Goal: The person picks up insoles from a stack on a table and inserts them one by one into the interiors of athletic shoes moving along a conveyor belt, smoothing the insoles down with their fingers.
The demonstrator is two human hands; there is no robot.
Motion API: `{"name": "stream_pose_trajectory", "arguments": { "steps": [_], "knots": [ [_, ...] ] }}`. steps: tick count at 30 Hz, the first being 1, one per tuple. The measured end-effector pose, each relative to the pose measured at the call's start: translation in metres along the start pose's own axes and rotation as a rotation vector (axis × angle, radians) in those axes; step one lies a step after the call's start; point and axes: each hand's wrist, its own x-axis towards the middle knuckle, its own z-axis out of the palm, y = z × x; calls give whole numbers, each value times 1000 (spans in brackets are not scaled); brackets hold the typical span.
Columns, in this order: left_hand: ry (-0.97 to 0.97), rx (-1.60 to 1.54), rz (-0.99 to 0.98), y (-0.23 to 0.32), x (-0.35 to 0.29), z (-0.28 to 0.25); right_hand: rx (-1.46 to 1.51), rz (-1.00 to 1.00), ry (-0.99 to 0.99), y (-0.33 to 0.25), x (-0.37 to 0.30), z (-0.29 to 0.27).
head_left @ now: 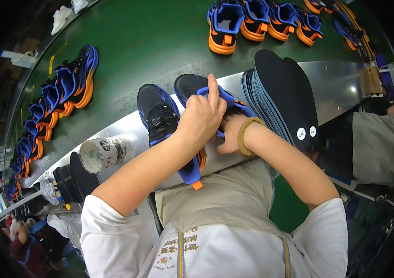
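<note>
A black and blue sneaker point(188, 85) lies on the metal ledge in front of me, its toe pointing away. My left hand point(201, 113) is closed on this sneaker near its blue tongue, with the index finger stretched out. My right hand point(235, 129), with a braided band at the wrist, reaches into the opening of the same sneaker. Its fingers are hidden inside, and its thumb sits outside. Just left lies a matching sneaker point(159, 109) with black laces, an orange heel tab and a blue lining, partly covered by my left forearm.
Two stacks of black insoles point(282, 85) lean close by on the right. A white roll point(96, 155) of tape or tube stands left on the ledge. Rows of sneakers point(85, 76) line the green belt point(136, 37) at left and far right. A cardboard box point(369, 79) sits at far right.
</note>
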Motion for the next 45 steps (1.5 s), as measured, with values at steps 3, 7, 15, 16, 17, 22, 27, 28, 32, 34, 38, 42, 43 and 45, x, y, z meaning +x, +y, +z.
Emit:
{"name": "stream_pose_trajectory", "arguments": {
  "steps": [3,7,15,16,17,22,27,28,32,34,38,42,43,45],
  "knots": [
    [20,-38,47,-2,1,-1,-283,33,25,-5,-23,19],
    [11,-97,153,8,0,-10,-112,-128,238,2,-68,48],
    [57,-306,85,11,-24,-26,268,-112,1034,6,-117,120],
    [39,-324,83,10,-27,-34,284,-115,1059,7,-116,128],
    [19,-341,80,8,-31,-40,299,-124,1082,7,-115,135],
    [10,-502,17,-5,-33,-51,326,-150,1124,12,-112,141],
    [147,-1053,-355,-49,-33,-70,262,-137,1145,19,-106,115],
    [167,-1114,-415,-64,-41,-75,194,-147,1154,18,-104,109],
    [604,-1551,-872,-99,-114,-51,51,-88,980,-2,-90,84],
    [703,-1638,-1101,-105,-143,-32,45,-28,835,-15,-72,72],
    [336,-778,-1243,-98,-190,7,64,-63,792,-34,-31,46],
    [268,-724,-1189,-91,-181,9,108,-153,795,-47,10,42],
    [295,-705,-1134,-92,-182,10,47,-218,914,-49,17,41],
    [212,-707,-1098,-92,-188,9,72,-263,874,-47,33,25]
  ]
}}
